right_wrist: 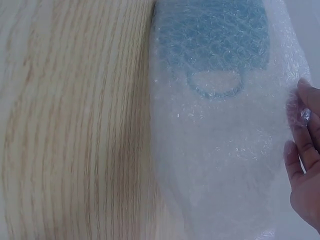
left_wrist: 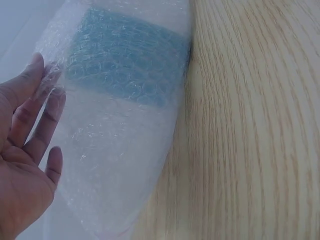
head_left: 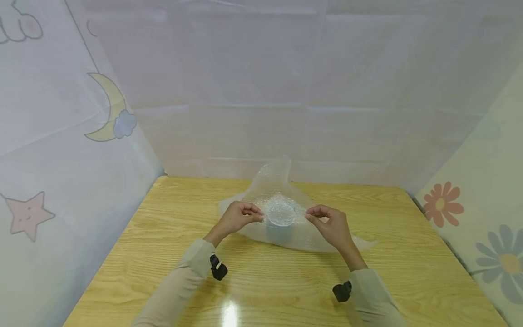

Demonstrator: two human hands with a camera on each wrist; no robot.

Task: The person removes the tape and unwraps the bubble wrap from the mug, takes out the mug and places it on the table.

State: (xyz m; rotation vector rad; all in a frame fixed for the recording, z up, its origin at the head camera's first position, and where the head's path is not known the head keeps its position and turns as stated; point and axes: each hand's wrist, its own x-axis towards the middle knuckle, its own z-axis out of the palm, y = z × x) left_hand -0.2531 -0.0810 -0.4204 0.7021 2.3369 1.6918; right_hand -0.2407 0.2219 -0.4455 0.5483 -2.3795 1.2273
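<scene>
A light blue mug [head_left: 279, 232] stands upright on the table inside a clear sheet of bubble wrap [head_left: 269, 181], which covers its front and sides. Its round rim shows through the plastic in the head view. In the right wrist view the mug's handle [right_wrist: 217, 94] sticks out sideways under the wrap. My left hand [head_left: 238, 216] pinches the upper edge of the sheet just left of the rim, between thumb and fingers. To the right of the rim, my right hand [head_left: 332, 225] pinches the same sheet in the same way.
The wooden table [head_left: 269, 281] carries the wrapped mug near its middle. One peak of the sheet rises behind the mug, and a loose corner trails to the right. White fabric walls [head_left: 245, 91] with printed shapes enclose the back and both sides.
</scene>
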